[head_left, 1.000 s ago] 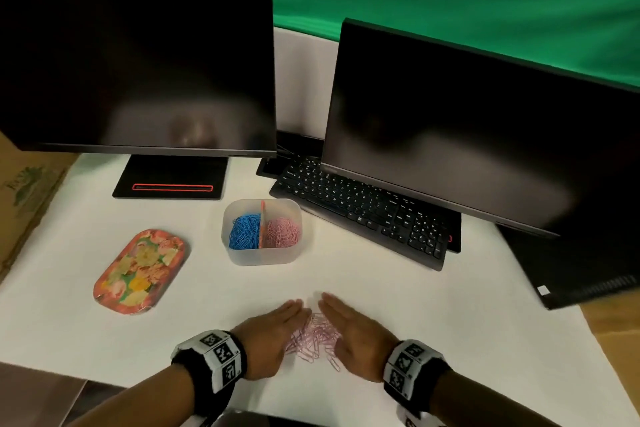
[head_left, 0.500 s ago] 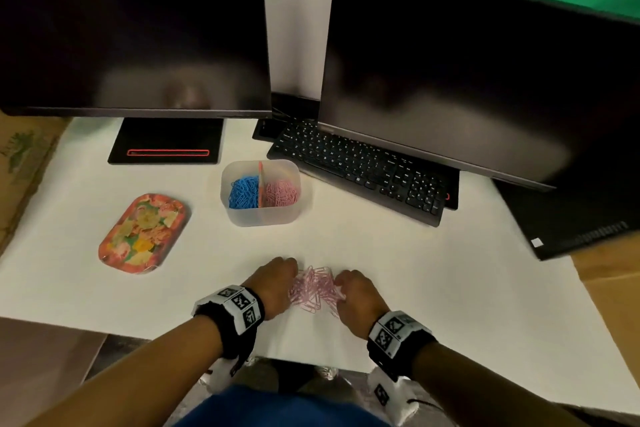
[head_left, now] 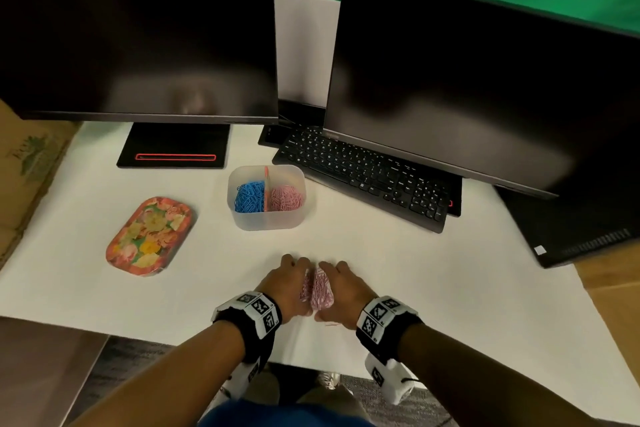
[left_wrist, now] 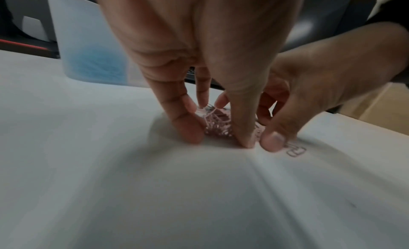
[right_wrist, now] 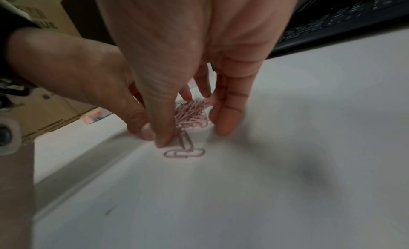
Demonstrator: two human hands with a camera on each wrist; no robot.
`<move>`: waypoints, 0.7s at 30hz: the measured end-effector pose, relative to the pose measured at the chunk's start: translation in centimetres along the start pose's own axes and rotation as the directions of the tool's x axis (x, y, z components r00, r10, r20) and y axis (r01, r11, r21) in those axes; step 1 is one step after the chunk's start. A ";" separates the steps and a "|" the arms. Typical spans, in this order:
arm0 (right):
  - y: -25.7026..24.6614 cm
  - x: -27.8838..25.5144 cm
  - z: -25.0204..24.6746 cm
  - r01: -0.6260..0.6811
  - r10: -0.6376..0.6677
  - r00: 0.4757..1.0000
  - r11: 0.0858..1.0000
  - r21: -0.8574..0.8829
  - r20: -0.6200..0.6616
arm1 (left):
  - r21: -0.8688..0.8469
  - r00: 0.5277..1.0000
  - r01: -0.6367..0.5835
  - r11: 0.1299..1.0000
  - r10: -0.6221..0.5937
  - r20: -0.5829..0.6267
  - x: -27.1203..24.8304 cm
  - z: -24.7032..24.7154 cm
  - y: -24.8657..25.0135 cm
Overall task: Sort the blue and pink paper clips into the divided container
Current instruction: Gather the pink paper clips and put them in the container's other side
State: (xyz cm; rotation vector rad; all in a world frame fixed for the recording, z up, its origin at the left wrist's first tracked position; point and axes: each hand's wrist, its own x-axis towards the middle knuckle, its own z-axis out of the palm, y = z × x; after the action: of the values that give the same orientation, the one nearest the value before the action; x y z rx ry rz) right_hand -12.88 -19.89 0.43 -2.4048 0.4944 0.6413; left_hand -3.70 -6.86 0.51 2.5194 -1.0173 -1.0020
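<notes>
Near the table's front edge, a heap of pink paper clips (head_left: pixel 317 289) is squeezed between my two hands. My left hand (head_left: pixel 298 276) curls round its left side, my right hand (head_left: pixel 334 279) round its right. In the left wrist view the left hand (left_wrist: pixel 217 132) has its fingertips on the white paper around the heap (left_wrist: pixel 218 122). The right wrist view has the right hand (right_wrist: pixel 194 128) cupping the heap (right_wrist: pixel 191 113), with loose pink clips (right_wrist: pixel 184 153) lying just outside. The divided container (head_left: pixel 266 220) stands farther back, blue clips (head_left: pixel 249 196) in its left half, pink clips (head_left: pixel 286 198) in its right.
A floral tray (head_left: pixel 149 236) lies left of the container. A black keyboard (head_left: pixel 367 177) and two dark monitors (head_left: pixel 467 80) stand behind. A monitor base (head_left: pixel 175 146) sits at the back left. Cardboard (head_left: pixel 24 163) borders the left side.
My hands went from flat on either side of the spread pink clips to curled and close together, bunching the clips into a tight heap.
</notes>
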 end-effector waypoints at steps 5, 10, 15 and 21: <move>0.0 1.2 -0.5 0.038 -0.026 0.995 0.991 0.125 -0.100 | -0.081 0.997 -0.028 0.996 0.022 -0.080 0.9 -0.2 0.0; -0.7 2.1 -0.9 0.024 0.002 0.990 0.984 0.176 -0.144 | -0.133 0.987 -0.040 0.990 0.018 -0.162 1.7 -0.3 0.5; -0.9 2.9 -0.9 -0.002 0.044 0.986 0.968 0.252 -0.163 | -0.176 0.982 -0.019 0.984 -0.015 -0.190 2.1 -0.5 0.6; -1.1 3.2 -1.5 -0.007 0.051 0.987 0.960 0.278 -0.150 | -0.220 0.978 -0.035 0.975 -0.012 -0.208 2.0 -1.0 0.7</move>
State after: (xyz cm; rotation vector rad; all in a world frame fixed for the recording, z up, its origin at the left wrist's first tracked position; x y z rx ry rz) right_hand -9.25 -20.67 0.25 -2.1926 0.6415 0.3689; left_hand -2.34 -8.77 0.59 2.3704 -0.8094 -0.7793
